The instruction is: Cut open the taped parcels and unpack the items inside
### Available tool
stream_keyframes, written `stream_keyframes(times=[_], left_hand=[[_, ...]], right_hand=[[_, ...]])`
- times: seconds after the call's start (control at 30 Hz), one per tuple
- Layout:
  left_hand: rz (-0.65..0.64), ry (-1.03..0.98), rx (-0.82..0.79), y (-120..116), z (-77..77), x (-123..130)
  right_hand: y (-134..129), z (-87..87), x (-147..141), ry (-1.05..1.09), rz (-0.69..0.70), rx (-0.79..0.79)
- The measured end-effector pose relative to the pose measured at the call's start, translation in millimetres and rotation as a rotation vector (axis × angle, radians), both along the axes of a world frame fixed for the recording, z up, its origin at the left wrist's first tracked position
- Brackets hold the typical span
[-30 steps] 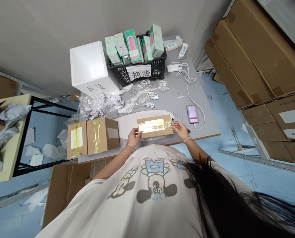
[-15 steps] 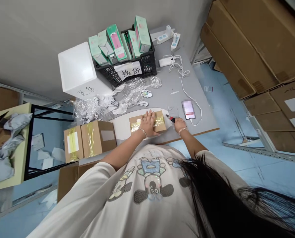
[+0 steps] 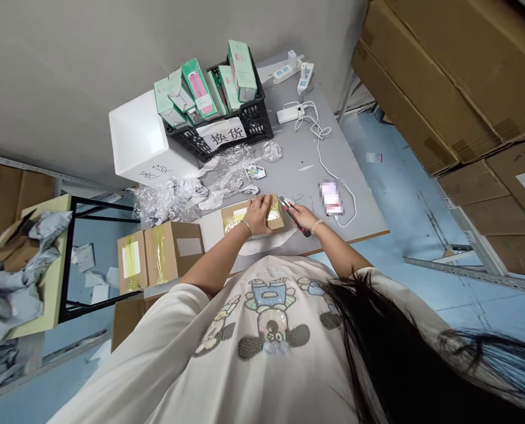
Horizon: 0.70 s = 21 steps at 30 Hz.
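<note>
- Item 1: left hand (image 3: 257, 214), a bangle at the wrist, fingers curled down over the kraft carton (image 3: 235, 220), pressing it to the table (image 3: 355, 203); I read this as a firm hold from above.
- Item 2: right hand (image 3: 302, 217), closed around the handle of a red-and-black box cutter (image 3: 296, 219), its blade end aimed at the carton's far corner. From here I cannot tell whether the blade touches.
- Item 3: the carton lies on a white sheet (image 3: 213, 232) at the table's near edge, yellowish tape (image 3: 273, 216) across its top. I see no slit, but the hands hide much of it.
- Item 4: 2 taped cartons (image 3: 160, 254) sit unopened at the table's left end.
- Item 5: a black crate (image 3: 262, 121) with a card reading 换货 (image 3: 222, 133) holds mint-green product boxes (image 3: 242, 70). Beside it are a white foam box (image 3: 136, 132) and loose bubble wrap (image 3: 165, 203).
- Item 6: compared with the frame 0.5 s ago, the cutter has moved from beside the right hand into its grip, over the carton. The left hand has gone from flat and spread to curled.
</note>
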<state>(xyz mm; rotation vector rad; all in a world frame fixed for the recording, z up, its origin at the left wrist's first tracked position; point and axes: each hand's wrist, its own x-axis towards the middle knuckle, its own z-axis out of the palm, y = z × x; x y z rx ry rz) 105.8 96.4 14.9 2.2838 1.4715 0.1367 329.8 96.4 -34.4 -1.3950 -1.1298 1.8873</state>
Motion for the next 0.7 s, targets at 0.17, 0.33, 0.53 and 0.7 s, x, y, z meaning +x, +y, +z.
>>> stream_keyframes(times=[0.17,0.33,0.53,0.7], left_hand=[[-0.004,0.027,-0.005,2,-1.7,0],[-0.018,0.077,0.018,-2,-0.2,1],[-0.016,0.126,0.032,-1,1.7,3],[-0.013,0.123,0.05,-2,2.2,3]], right_hand=[[9,7.8,-1,-0.086,0.047,0.047],[13,17.3,13,-0.142,0.158,0.068],[19,19.7,20,-0.232,0.234,0.069],[7,10.6,13,-0.19,0.202,0.051]])
